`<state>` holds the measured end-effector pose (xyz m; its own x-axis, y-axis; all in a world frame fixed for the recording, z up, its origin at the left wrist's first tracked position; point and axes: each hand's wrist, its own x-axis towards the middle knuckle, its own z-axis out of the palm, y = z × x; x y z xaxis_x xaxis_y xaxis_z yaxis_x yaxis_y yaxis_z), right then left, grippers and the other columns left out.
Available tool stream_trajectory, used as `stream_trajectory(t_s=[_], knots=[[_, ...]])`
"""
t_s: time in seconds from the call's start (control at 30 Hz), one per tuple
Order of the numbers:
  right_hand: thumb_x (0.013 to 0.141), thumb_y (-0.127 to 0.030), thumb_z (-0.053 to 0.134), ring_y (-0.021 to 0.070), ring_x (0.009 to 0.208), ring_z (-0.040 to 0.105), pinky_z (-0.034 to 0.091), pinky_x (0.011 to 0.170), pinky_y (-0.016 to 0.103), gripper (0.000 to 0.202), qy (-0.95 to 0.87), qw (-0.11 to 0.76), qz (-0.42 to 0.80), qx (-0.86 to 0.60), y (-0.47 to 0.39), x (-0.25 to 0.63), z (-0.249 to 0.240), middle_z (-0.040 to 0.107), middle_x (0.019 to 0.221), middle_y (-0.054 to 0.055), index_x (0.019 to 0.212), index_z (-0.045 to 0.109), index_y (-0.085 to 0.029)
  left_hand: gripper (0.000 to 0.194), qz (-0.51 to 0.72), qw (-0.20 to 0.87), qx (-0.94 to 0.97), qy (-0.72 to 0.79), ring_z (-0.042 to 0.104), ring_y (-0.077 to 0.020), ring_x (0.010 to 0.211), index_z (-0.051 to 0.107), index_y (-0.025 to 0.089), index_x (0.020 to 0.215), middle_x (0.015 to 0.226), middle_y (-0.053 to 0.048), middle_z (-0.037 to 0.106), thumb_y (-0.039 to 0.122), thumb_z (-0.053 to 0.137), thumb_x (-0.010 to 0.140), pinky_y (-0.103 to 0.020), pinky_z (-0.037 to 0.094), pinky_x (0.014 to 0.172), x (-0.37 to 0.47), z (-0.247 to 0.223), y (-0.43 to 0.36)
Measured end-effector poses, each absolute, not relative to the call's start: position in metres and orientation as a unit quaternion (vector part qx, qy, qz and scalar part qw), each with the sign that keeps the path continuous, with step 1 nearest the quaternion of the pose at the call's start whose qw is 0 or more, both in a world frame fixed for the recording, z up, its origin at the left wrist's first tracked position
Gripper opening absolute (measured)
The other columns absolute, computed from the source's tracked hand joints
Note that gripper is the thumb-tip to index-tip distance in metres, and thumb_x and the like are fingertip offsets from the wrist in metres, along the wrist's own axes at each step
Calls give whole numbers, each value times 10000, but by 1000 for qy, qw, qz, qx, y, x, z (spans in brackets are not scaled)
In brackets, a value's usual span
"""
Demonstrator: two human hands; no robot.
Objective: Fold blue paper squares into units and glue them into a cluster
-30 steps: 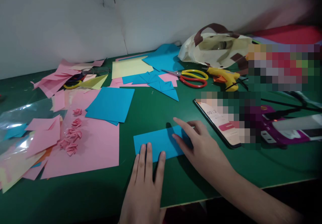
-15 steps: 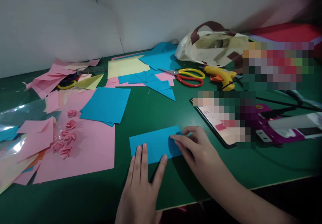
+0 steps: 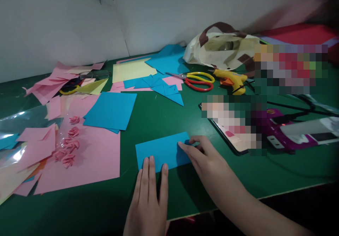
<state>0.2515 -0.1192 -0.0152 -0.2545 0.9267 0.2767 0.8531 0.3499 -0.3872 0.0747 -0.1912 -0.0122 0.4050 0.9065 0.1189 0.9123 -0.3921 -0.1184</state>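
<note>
A blue rectangle of paper (image 3: 161, 149), which looks folded, lies flat on the green table in front of me. My left hand (image 3: 149, 197) rests palm down at its near edge, fingers stretched out and fingertips on the paper. At the right end, my right hand (image 3: 205, 158) has closed fingers on the paper, one fingertip on top and the others curled at the edge. What lies under the curled fingers is hidden. Square blue sheets (image 3: 112, 110) are stacked to the left, partly over a large pink sheet (image 3: 106, 154).
Pink paper roses (image 3: 69, 144) sit left. Behind are folded blue pieces (image 3: 166, 91), yellow-and-red-handled scissors (image 3: 200, 81), a yellow glue gun (image 3: 233, 80) and a cloth bag (image 3: 212, 52). A phone (image 3: 233, 133) and a purple power strip (image 3: 283, 133) with cables are right.
My left hand has slid slightly down toward me, and its fingers have drawn closer together. My right hand stays at the paper's right end.
</note>
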Motion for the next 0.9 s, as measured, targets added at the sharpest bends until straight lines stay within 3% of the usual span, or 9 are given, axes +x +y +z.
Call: stream_trajectory(t_s=[0.17,0.33,0.5,0.73,0.9], knots=[[863,-82,384,299,919,569,477,675,426,335,-823,197,-81,-527,-126,243,-4,616,1076,165,1046,654,-158,811,-22,94,-834,-543,254,-387,1329,145,5,1420,1402,-279,347,335,537,790,-480,417,967,75,-16,-194],[881,-87,373,199,1028,572,501,818,335,355,-913,211,-16,-350,-120,245,5,634,1116,119,1110,629,-181,736,-25,110,-831,-545,242,-376,1334,158,-4,1407,1385,-275,376,237,493,797,-485,422,968,76,-19,-194],[872,-149,433,242,1189,492,465,912,450,383,-945,137,3,-297,-116,253,-1,475,1355,111,1229,550,-225,677,-16,107,-831,-545,254,-381,1328,228,7,1378,1387,-278,370,245,489,800,-484,418,973,75,-18,-194],[861,-139,424,296,1249,426,432,901,570,493,-941,98,-28,-322,-125,256,-4,456,1370,97,1342,425,-244,743,-20,96,-840,-533,262,-365,1333,237,26,1388,1394,-263,371,356,526,788,-460,399,981,69,-14,-193],[858,-148,419,296,1257,414,440,911,526,500,-938,98,-47,-331,-131,256,-6,455,1368,110,1355,412,-208,861,-15,70,-857,-511,259,-366,1336,221,59,1413,1429,-235,332,357,613,706,-441,389,979,62,-11,-190]])
